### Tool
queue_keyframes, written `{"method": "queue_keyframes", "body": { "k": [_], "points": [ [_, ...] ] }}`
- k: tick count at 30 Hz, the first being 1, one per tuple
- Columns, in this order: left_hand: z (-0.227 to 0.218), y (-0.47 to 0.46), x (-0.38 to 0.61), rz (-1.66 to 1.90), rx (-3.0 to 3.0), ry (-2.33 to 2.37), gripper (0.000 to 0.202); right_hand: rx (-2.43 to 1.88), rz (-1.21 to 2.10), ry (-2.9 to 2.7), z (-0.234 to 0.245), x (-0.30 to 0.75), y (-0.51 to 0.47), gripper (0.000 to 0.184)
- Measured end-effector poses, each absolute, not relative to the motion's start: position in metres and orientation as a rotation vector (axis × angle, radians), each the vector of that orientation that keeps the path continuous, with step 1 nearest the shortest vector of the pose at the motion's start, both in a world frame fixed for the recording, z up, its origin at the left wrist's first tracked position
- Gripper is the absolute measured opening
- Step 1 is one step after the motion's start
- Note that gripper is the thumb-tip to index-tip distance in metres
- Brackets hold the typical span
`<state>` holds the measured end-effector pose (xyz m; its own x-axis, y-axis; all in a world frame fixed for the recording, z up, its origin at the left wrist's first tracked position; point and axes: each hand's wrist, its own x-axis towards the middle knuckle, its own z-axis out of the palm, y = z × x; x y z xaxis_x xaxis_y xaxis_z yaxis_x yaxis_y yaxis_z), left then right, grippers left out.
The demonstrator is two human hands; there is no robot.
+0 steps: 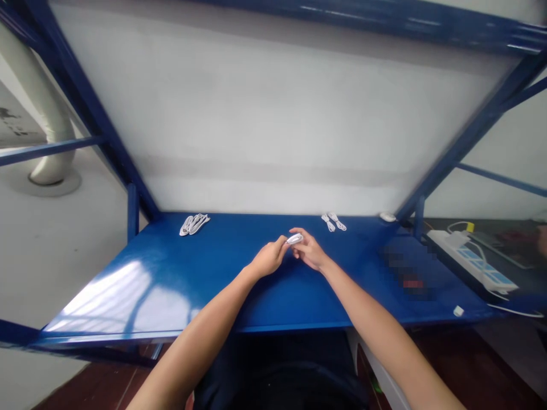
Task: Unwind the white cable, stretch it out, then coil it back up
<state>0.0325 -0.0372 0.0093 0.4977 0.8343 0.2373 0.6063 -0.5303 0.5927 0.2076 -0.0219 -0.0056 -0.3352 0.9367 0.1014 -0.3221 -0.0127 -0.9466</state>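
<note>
Two hands are seen held together above the middle of a blue steel workbench (171,285). A small bundle of white cable (294,239) is gripped in the curled fingers of the right hand (310,251), and its other end is pinched by the fingertips of the left hand (268,259). Near the workbench's back edge, a coiled white cable (194,224) is laid left of the hands and a looped white cable (333,222) right of them. A white power strip (470,262) is placed beyond the workbench's right end, and a small white plug (458,311) is lying at its front edge. Part of the workbench's right side is covered by a blurred patch (408,273).
</note>
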Motion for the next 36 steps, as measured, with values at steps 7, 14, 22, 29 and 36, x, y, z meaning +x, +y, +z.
{"method": "queue_keyframes", "body": {
  "k": [7,14,22,29,36],
  "points": [
    [0.003,-0.035,0.034,0.712,2.269,1.187,0.032,-0.767,1.575,-1.312,-0.008,0.205,-0.024,0.04],
    [0.005,-0.034,0.033,0.704,2.277,1.223,0.03,-0.841,1.516,-1.326,-0.004,0.201,-0.027,0.047],
    [0.006,-0.031,0.031,0.645,2.251,1.468,0.031,-1.045,1.451,-1.566,0.002,0.201,-0.031,0.024],
    [0.006,-0.032,0.033,0.432,2.417,1.557,0.03,-1.197,1.267,-1.588,0.003,0.197,-0.033,0.031],
    [0.005,-0.037,0.042,0.266,2.716,1.515,0.026,-1.386,1.48,-1.28,0.004,0.198,-0.032,0.049]
  ]
}}
